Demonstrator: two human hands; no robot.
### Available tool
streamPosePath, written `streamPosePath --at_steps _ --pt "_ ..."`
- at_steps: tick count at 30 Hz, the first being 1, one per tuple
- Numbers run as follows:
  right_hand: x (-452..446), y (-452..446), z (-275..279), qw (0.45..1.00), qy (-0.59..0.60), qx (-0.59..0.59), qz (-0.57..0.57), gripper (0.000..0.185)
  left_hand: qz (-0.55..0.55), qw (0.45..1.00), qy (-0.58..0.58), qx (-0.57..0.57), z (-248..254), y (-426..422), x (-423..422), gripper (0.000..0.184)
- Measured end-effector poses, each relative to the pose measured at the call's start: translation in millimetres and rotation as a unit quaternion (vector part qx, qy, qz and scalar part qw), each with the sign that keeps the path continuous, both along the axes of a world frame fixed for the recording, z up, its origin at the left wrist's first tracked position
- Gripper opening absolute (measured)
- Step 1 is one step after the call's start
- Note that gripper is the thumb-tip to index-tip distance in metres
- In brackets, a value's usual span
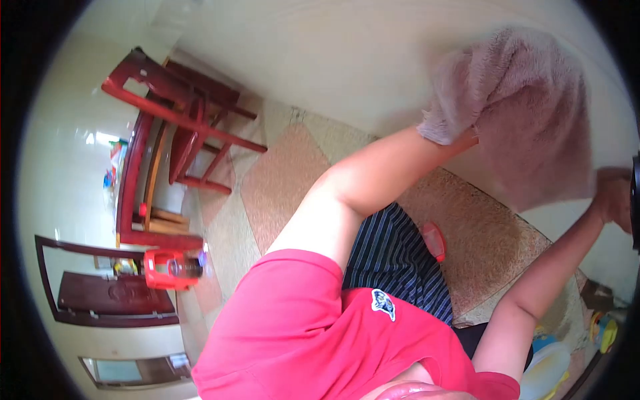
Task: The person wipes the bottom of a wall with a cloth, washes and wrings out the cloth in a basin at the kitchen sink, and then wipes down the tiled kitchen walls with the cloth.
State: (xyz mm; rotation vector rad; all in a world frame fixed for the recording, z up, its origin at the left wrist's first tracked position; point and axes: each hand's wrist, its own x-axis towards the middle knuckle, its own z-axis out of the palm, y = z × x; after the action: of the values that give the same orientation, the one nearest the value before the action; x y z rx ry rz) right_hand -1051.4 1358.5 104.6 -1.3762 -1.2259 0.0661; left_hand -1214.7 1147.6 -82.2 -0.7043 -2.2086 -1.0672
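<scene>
1. Pale wall point(320, 60) fills the upper part of the view, with a speckled tile floor point(283, 180) meeting it along a slanting edge. Off to the left stand a dark red chair point(133, 67) and a bench point(160, 241) with small bright things beside it; a red slipper point(435, 241) shows on the floor.

2. The cloth point(533, 127), a soft greyish-mauve one, is in front of the wall at upper right. It is spread loosely, its folds gathered around the end of the left forearm point(393, 160) and its lower part falling free. Whether it touches the wall cannot be told.

3. The left hand is hidden by the cloth, so its grip cannot be told; it may be closed on the fabric or flat behind it.

4. The right hand point(615, 200) is at the far right, near the cloth's lower corner and beside a dark object point(636, 203) at the edge of view. Its fingers are too cut off to tell whether they are wide, narrow or holding anything.

5. Judging from the open, raised cloth, handling is under way rather than finished: it is neither folded nor laid down. No clear finished portion shows on the wall, so how much is done or left cannot be told.
</scene>
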Motion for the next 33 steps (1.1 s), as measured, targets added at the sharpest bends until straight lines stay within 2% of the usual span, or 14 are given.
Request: streamPosePath --at_steps 3,5,10,14,16,18,19,20,21,24,26,28,30,33 --pt "5 17 -17 0.967 0.094 0.199 0.126 0.006 0.024 0.996 -0.053 0.065 -6 -27 -36 0.060" --pt "12 52 -42 0.839 0.125 0.449 0.282 0.006 0.045 0.984 -0.109 0.134 -12 -56 -72 0.060" --pt "7 52 -39 0.830 0.153 0.445 0.299 0.009 0.053 0.886 -0.280 0.365 -31 -141 -156 0.059" --pt "8 51 -40 0.830 0.133 0.447 0.305 0.011 0.036 0.825 -0.342 0.449 -48 -169 -182 0.059" --pt "-1 44 -29 0.979 -0.001 0.198 0.056 0.011 0.036 0.818 -0.343 0.460 -53 -162 -174 0.059" --pt "-11 27 -12 0.994 -0.051 0.053 -0.080 0.011 0.038 0.820 -0.335 0.462 -54 -143 -153 0.058" --pt "-16 12 -6 0.995 -0.037 0.046 -0.082 0.011 0.041 0.826 -0.329 0.456 -54 -128 -136 0.058" --pt "-5 31 -24 0.959 0.062 0.266 0.076 0.011 0.045 0.832 -0.325 0.447 -55 -111 -115 0.058" --pt "7 51 -43 0.850 0.110 0.443 0.263 0.011 0.051 0.837 -0.324 0.437 -59 -92 -93 0.058" --pt "8 49 -41 0.860 0.098 0.439 0.239 0.011 0.060 0.851 -0.339 0.397 -65 -32 -21 0.058" --pt "-6 14 -12 0.986 0.012 0.162 0.028 0.011 0.059 0.852 -0.363 0.373 -70 -5 15 0.058" --pt "-6 13 -13 0.985 0.007 0.166 0.039 0.011 0.047 0.857 -0.374 0.352 -68 12 33 0.058" --pt "12 52 -43 0.847 0.095 0.444 0.276 0.011 0.039 0.859 -0.375 0.346 -66 5 28 0.058" --pt "10 56 -43 0.838 0.128 0.440 0.296 0.011 0.047 0.860 -0.354 0.365 -65 -37 -18 0.057"
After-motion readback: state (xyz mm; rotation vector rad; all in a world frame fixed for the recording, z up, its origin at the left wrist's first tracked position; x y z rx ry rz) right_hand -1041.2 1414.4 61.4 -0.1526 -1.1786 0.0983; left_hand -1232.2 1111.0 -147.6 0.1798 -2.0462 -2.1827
